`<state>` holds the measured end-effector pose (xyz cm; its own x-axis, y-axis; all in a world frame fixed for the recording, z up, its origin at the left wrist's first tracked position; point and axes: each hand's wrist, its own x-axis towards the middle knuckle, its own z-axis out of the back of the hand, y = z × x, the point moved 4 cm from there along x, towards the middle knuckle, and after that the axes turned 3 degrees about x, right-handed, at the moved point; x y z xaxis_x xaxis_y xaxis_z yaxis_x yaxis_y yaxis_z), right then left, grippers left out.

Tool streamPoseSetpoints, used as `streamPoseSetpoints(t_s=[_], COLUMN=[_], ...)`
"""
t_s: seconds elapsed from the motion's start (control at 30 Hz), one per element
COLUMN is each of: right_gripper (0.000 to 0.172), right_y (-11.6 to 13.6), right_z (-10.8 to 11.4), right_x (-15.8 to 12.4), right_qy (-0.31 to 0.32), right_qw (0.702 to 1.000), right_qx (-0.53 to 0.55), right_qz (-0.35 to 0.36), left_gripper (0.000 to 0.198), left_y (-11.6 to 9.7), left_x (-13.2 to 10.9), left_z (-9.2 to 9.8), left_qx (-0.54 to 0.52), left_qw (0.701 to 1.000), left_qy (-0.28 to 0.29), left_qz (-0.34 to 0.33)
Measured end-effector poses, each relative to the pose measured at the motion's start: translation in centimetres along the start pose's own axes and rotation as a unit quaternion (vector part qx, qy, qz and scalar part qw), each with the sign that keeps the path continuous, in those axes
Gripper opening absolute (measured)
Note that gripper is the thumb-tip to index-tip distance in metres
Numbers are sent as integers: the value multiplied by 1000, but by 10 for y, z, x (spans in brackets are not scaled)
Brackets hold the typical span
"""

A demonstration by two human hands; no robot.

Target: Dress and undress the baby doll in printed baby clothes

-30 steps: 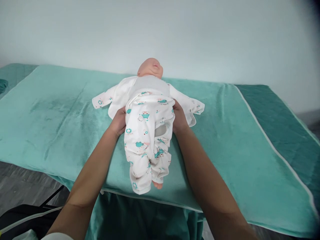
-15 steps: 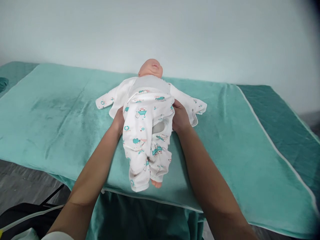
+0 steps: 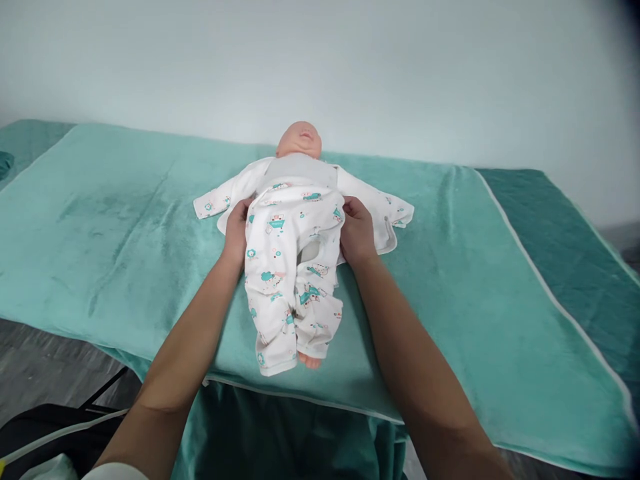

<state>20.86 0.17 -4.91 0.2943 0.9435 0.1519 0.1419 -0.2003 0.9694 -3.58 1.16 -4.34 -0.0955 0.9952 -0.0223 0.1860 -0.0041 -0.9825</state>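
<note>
A baby doll [image 3: 300, 138] lies on its back on a teal towel [image 3: 100, 220], head toward the wall. It wears white printed trousers [image 3: 287, 267] and an unfastened white top spread out under it. My left hand [image 3: 235, 227] grips the waistband of the trousers at the doll's left-hand side in the picture. My right hand [image 3: 356, 230] grips the waistband on the other side. Both hands have their fingers curled into the cloth. One bare foot [image 3: 311, 362] pokes out of a trouser leg near the towel's front edge.
The towel covers a table draped in darker green cloth [image 3: 560, 227], which runs along a pale wall. A dark frame and a white cable [image 3: 60, 433] sit on the grey floor at the lower left.
Both hands have slid the trouser waistband further up the doll's body toward its chest. The trouser legs and the foot have moved away from the towel's front edge.
</note>
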Motion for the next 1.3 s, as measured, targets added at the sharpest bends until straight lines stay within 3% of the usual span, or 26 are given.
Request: streamPoseSetpoints(t_s=[0.1, 0.2, 0.33, 0.43, 0.57, 0.7, 0.77, 0.87, 1.1, 1.2, 1.3], right_gripper=[17, 10, 15, 21, 26, 29, 31, 26, 16, 17, 19], right_y=[5, 12, 20, 25, 30, 43, 49, 51, 51, 42, 33], right_z=[3, 7, 5, 4, 2, -5, -14, -28, -53, -59, -54], right_x=[-2, -4, 0, 11, 24, 27, 28, 39, 89, 95, 90], right_qy=[-24, -51, -3, 87, 181, 150, 135, 148, 120, 121, 111], right_qw=[998, 995, 995, 989, 975, 961, 955, 947, 902, 912, 931], right_qx=[-53, -62, -44, -58, -81, -160, -184, -221, -368, -349, -304], right_qz=[40, 67, 89, 107, 97, 166, 189, 182, 192, 176, 171], left_gripper=[21, 17, 20, 24, 30, 19, 19, 17, 29, 27, 26], left_y=[-10, -27, -52, -65, -74, -80, -81, -76, -42, -32, -30], left_x=[3, 2, 1, 2, 7, 12, 18, 35, 83, 90, 86], left_z=[7, 5, -17, -39, -57, -61, -61, -57, -38, -31, -32], left_qx=[55, 85, 179, 290, 405, 450, 436, 373, 242, 231, 234], left_qw=[992, 984, 965, 926, 877, 855, 862, 895, 953, 957, 955], left_qy=[-58, -59, 16, 78, 113, 118, 116, 96, 11, -41, -42], left_qz=[-98, -144, -190, -230, -232, -230, -232, -226, -181, -169, -178])
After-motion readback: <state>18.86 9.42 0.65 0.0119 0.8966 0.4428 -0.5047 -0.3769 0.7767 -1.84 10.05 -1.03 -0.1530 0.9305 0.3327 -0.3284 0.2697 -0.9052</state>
